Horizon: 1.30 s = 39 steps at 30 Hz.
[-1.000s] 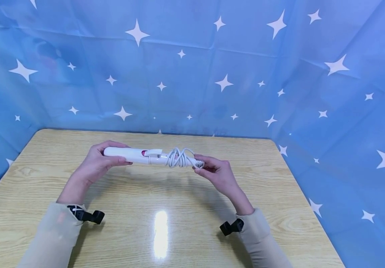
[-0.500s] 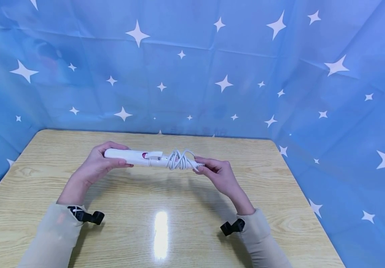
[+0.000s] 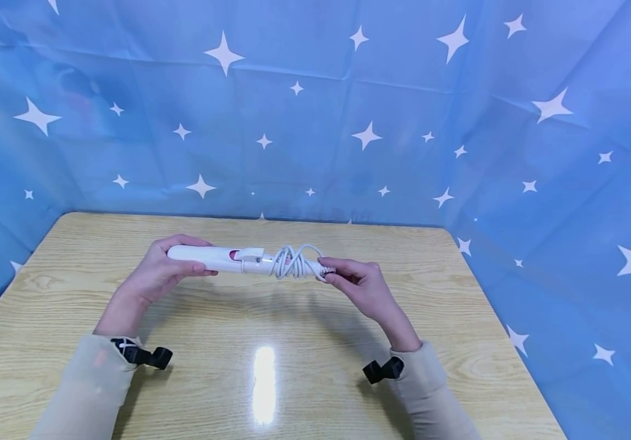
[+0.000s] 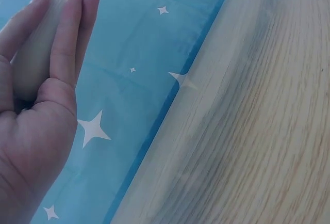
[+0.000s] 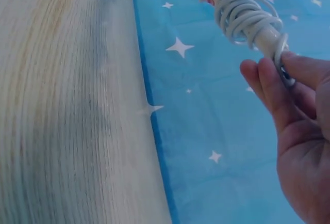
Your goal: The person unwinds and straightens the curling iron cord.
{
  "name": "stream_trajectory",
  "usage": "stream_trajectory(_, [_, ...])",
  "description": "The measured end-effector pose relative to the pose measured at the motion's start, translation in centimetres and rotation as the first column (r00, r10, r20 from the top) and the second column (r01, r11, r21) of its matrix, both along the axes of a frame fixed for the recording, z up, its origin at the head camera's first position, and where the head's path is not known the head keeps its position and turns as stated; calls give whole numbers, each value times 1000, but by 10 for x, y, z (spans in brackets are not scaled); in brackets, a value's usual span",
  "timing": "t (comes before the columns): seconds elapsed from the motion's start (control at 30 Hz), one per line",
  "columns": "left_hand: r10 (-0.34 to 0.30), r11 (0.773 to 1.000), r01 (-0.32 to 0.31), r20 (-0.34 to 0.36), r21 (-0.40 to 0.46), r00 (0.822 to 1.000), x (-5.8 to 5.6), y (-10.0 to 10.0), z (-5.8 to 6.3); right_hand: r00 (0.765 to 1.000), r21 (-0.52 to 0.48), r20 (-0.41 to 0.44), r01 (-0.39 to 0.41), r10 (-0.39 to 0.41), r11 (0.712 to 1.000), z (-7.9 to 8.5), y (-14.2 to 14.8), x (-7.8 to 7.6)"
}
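A white curling iron (image 3: pixel 222 259) is held level above the table in the head view, with a lever (image 3: pixel 250 254) and a red patch at its middle. My left hand (image 3: pixel 156 269) grips the thick barrel end, thumb along the near side and fingers behind it. White cord (image 3: pixel 291 263) is wound in several loops round the handle. At the handle's right end, my right hand (image 3: pixel 364 290) pinches the ribbed cord base between thumb and fingers. In the right wrist view, a stretch of cord (image 5: pixel 281 53) runs down into those fingertips.
The wood-grain table (image 3: pixel 205 379) lies beneath both hands, with a bright light reflection near its front. A blue curtain (image 3: pixel 315 110) with white stars stands behind and to the sides. Black wrist cameras are strapped over both light sleeves (image 3: pixel 87 379).
The right fingertips have shifted slightly at the cord base, and the ribbed part has turned a little between them. The left hand keeps its grip on the barrel almost unmoved.
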<state>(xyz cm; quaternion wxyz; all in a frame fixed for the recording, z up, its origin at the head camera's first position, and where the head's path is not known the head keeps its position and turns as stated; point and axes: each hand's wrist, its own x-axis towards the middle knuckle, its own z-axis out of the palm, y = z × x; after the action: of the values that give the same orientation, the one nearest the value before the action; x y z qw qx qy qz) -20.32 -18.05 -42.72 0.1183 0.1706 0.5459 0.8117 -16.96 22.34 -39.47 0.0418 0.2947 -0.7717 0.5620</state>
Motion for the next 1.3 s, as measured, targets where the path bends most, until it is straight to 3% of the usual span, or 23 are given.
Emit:
stream_trajectory(0.23, [-6, 1000, 5, 15, 11, 1000, 1, 1, 0, 990, -7, -135, 38, -39, 999, -6, -3, -2])
stream_trajectory(0.4, [2, 1000, -2, 12, 27, 1000, 0, 1, 0, 964, -18, -257, 69, -71, 997, -9, -5, -5])
stream_trajectory(0.67, [-22, 996, 20, 16, 85, 1000, 0, 2, -2, 947, -78, -290, 123, -140, 989, -9, -8, -6])
stream_trajectory(0.87, [-37, 991, 34, 18, 133, 999, 0, 1, -2, 954, -97, -227, 178, -196, 979, -7, -7, -3])
stream_trajectory(1.07, [-43, 985, 43, -2, 166, 999, -1, 2, -1, 977, -137, -65, 195, -205, 971, -6, -8, -3])
stream_trajectory(1.3, [-50, 990, 49, 10, 133, 999, 0, 3, -1, 971, -141, 117, 223, -207, 965, -3, -9, -5])
